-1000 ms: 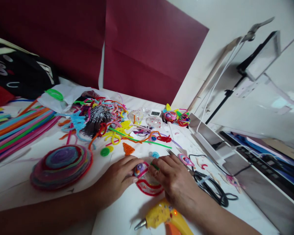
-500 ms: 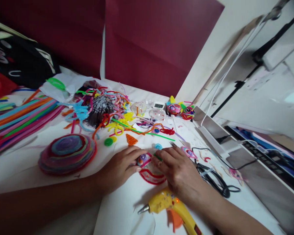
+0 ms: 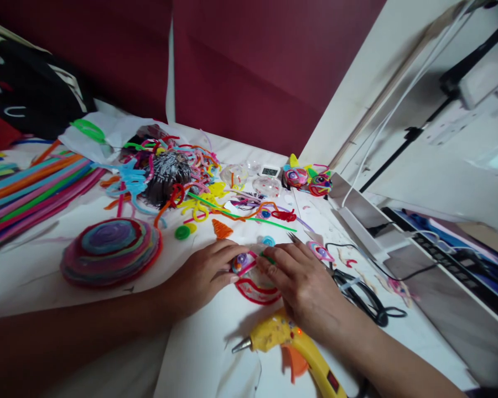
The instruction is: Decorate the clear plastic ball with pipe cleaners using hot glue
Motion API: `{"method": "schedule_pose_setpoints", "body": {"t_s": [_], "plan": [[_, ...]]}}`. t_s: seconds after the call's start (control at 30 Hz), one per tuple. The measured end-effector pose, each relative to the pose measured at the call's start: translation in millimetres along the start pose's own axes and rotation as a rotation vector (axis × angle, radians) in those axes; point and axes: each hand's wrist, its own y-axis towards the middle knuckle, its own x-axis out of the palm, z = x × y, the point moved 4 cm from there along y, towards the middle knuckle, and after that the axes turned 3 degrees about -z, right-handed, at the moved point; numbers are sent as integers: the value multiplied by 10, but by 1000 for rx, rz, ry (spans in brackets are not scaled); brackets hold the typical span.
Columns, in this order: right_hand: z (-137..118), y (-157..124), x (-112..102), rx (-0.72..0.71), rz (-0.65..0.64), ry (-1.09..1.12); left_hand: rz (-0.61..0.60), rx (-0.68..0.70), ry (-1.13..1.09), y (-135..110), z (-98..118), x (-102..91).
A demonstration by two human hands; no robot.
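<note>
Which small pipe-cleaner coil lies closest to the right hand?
The light blue coil, just beyond the fingertips of the right hand. The green coil lies farther left, past the orange cone, on the side of the left hand.

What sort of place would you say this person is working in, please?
Probably a home craft table: bundled pipe cleaners, a yellow glue gun at the near edge, and small pipe-cleaner figures at the back.
</note>
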Motion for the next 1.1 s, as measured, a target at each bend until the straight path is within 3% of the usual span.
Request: {"method": "schedule_pose_setpoints", "body": {"t_s": [0.37,0.5,0.8,0.97,1.1], "plan": [[85,-67,-9,99,27,195,-9,7,20,-4,-21,9],[145,-81,-17,196,39,209,-14,9,36,-2,-4,-3],[231,-94,-22,387,-202,333,-7,19,41,-3,-21,1],[211,-70,-8,347,-155,384,12,36,35,-4,-11,-4],[132,-39,-59,174,-64,294,24,39,13,-5,-5,-2]]}}
